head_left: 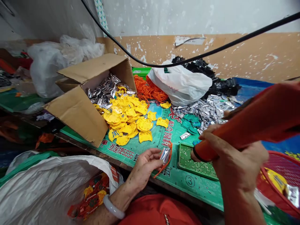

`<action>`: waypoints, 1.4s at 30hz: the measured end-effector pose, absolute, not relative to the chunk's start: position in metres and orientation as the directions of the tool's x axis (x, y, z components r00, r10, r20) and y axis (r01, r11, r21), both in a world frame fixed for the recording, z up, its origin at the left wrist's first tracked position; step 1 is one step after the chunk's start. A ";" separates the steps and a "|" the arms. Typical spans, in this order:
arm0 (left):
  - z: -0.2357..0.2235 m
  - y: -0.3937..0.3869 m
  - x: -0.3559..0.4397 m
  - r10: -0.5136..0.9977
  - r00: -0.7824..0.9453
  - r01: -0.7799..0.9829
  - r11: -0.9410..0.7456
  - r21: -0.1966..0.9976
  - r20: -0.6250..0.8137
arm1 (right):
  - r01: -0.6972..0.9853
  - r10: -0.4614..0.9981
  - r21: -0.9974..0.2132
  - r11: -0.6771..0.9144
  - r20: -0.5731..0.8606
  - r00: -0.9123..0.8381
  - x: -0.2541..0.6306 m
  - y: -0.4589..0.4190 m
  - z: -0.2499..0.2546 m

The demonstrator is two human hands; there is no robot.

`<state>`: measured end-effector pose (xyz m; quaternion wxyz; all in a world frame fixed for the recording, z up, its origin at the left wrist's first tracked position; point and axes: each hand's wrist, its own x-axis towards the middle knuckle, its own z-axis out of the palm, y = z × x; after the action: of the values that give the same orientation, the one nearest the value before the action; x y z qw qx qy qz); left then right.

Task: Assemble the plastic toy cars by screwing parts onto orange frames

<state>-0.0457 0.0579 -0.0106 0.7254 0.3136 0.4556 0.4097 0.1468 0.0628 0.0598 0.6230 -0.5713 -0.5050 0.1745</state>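
Note:
My left hand [147, 167] pinches a small silver plastic piece [165, 155] at the table's front edge. A thin orange cord [171, 153] loops beside that piece. My right hand [236, 159] is wrapped round a thick orange power screwdriver [234, 128], tilted with its dark-ringed front end down to the left. That end is over a green perforated tray [197, 175] with small holes in rows; the tip of the tool is not clearly visible. Several yellow plastic pieces [127, 117] lie heaped left of the tray, some with blue lettering.
A cardboard box [77, 112] lies tipped, silver parts [103, 93] inside. Behind are orange netting [150, 89], a white bag [180, 82], silver pieces [213, 109] and green pieces [191, 123]. A red basket [278, 162] stands right, an open white sack [47, 184] lower left. A black cable [159, 66] hangs across.

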 end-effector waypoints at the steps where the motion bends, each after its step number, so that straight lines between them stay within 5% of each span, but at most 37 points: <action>1: -0.010 0.059 -0.046 0.868 0.255 -0.347 0.494 0.797 -0.427 | 0.454 0.755 -0.852 0.261 0.473 0.453 0.146 0.061 0.059; 4: -0.008 0.062 -0.050 0.835 0.282 -0.432 0.550 0.715 -0.472 | 0.772 0.537 -0.593 0.229 0.738 0.408 0.140 0.048 0.055; 7: -0.004 0.066 -0.055 0.813 0.302 -0.463 0.582 0.668 -0.498 | 0.905 0.530 -0.279 0.321 0.845 0.073 0.131 0.035 0.044; 11: 0.000 0.071 -0.059 0.774 0.381 -0.518 0.631 0.577 -0.505 | 0.740 0.748 -0.255 0.622 0.475 -0.465 0.124 0.038 0.026; 14: 0.000 0.075 -0.061 0.743 0.442 -0.529 0.668 0.524 -0.502 | 0.694 0.787 -0.373 0.616 0.247 -0.565 0.120 0.048 0.019; 24: 0.010 0.075 -0.059 0.876 0.348 -0.622 0.482 0.617 -0.334 | 0.695 0.966 -0.686 0.217 0.050 -0.252 0.098 0.066 0.008; 29: 0.004 0.072 -0.059 0.903 0.199 -0.590 0.421 0.689 -0.381 | 0.730 0.930 -0.658 0.186 -0.122 -0.347 0.107 0.102 0.023; 35: -0.008 0.076 -0.064 0.877 0.212 -0.636 0.458 0.621 -0.431 | 0.907 0.995 -0.420 -0.020 -0.094 -0.021 0.111 0.186 0.011; 42: -0.009 0.079 -0.072 0.881 0.238 -0.649 0.458 0.607 -0.410 | 0.965 0.996 -0.263 -0.006 -0.085 -0.017 0.087 0.196 -0.006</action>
<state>-0.0723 0.0789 -0.0094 0.7709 0.1576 0.3672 0.4960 0.0873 0.1957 -0.0059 0.0631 -0.6981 -0.7022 0.1245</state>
